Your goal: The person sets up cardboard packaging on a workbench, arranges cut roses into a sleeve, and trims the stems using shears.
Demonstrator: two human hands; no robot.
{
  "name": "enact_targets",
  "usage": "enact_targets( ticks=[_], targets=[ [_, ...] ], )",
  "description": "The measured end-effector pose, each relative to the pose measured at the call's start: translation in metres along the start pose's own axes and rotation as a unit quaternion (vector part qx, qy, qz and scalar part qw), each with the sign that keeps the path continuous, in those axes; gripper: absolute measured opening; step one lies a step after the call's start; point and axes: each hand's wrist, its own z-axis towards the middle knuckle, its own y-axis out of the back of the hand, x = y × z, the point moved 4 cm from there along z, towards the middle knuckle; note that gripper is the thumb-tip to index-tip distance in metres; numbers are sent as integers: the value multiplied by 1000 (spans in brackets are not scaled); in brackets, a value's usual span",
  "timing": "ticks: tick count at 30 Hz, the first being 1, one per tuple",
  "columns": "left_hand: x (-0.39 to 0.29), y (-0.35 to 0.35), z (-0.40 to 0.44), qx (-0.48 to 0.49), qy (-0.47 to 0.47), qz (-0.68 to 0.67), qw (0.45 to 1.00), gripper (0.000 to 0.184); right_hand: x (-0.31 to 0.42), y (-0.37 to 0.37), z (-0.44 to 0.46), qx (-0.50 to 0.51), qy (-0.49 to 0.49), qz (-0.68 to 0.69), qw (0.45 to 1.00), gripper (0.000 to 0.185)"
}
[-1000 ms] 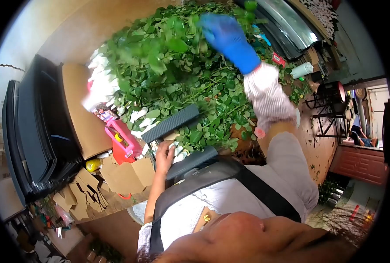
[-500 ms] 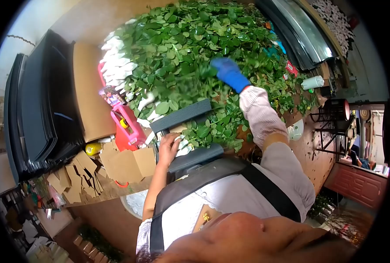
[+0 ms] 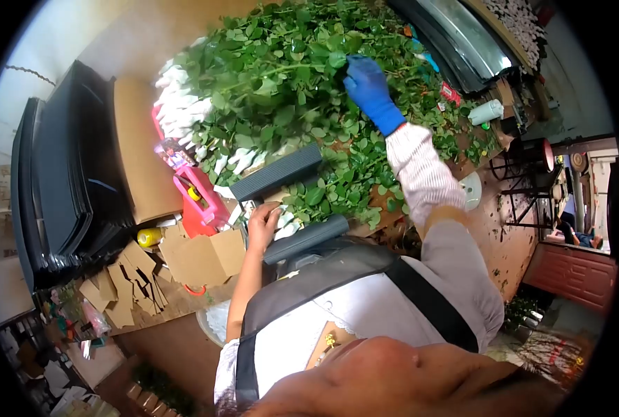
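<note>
Densely heaped greenery [image 3: 282,90], brown table [image 3: 177,306], perhaps doorway [image 3: 593,187]

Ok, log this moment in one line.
left grip: bare, between dark bars, hold unclear | right grip: gloved, at leafy stems, hold unclear | pink holder: left of bars

And we're in a plant-packing workshop, by its looks: leafy stems [image 3: 288,90] heaped at twelve o'clock, dark sheets [image 3: 73,174] stacked at nine, cardboard pieces [image 3: 198,263] at eight!

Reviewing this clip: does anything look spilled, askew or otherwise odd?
The floor at right looks littered, dark-flecked rather than swept. Also mismatched: the right hand is gloved, the left hand bare.
</note>
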Motion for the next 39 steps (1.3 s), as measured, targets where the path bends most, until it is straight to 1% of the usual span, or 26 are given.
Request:
enact_targets(
  ticks=[3,4,5,7,8,9,11,12,13,14,15,16,17,19,20,23,24,27,28,30,31,32,34,36,38,39],
  targets=[
    [1,0,-2,-2,-3,1,1000,16,19,25,6,68,1,12,998,33],
    [0,1,-2,1,6,-14,1000,16,16,22,-3,62,2,81,995,31],
    [2,1,-3,14,37,-22,999,16,16,34,-3,30,-8,76,997,33],
    [8,-2,-1,-9,-10,-31,999,16,25,75,-3,-19,-9,68,997,38],
    [16,-5,-2,6,36,-41,998,16,42,98,-2,12,8,55,998,45],
    [8,-1,-4,15,72,7,997,20,52,102,-16,67,54,68,994,48],
    [33,-8,-9,-5,103,-20,994,36,60,100,-43,165,144,88,972,55],
    [17,-6,-8,36,110,-120,986,56,59,92,-60,241,143,68,957,61],
    [52,-17,-10,12,92,-206,974,65,56,80,-80,316,141,49,937,66],
    [46,-13,-7,-7,82,-127,988,65,46,59,-102,447,138,-22,884,67],
    [34,-6,-5,-25,73,-45,996,65,36,42,-123,490,104,-56,864,64],
    [27,-6,-5,-37,86,-105,990,65,27,24,-145,529,69,-88,841,60],
    [28,-7,-5,-42,65,-95,992,66,19,10,-164,566,33,-120,815,57],
    [32,-8,-4,-54,21,-77,995,66,11,-16,-187,602,-30,-154,783,50],
    [27,-9,-7,-65,66,-165,982,62,13,-22,-191,620,-63,-168,764,47],
    [13,-3,-4,-12,74,-72,995,53,22,-29,-203,663,-17,-149,733,43],
    [9,-2,-2,-10,74,-72,995,47,20,-28,-207,671,-26,-141,728,43],
    [10,0,0,6,75,-33,997,47,22,-21,-196,687,-51,-120,715,42],
    [11,0,1,9,76,-26,997,48,25,-2,-172,655,-42,-134,742,38],
    [3,1,2,7,90,-26,996,46,39,26,-102,520,-145,-39,841,35],
    [8,0,2,5,84,-25,996,45,31,15,-96,390,-145,-14,909,36],
    [6,-1,3,9,88,-18,996,45,27,0,-96,233,-90,22,968,36],
    [2,1,3,13,96,-3,995,44,22,-52,-114,226,0,-81,971,34],
    [5,-2,3,16,101,-14,995,44,28,-82,-112,343,43,-140,928,32],
    [6,0,2,12,95,2,995,44,31,-110,-117,566,37,-148,810,29],
    [8,0,2,4,81,5,997,45,36,-98,-100,517,-14,-113,848,29]
  ],
)
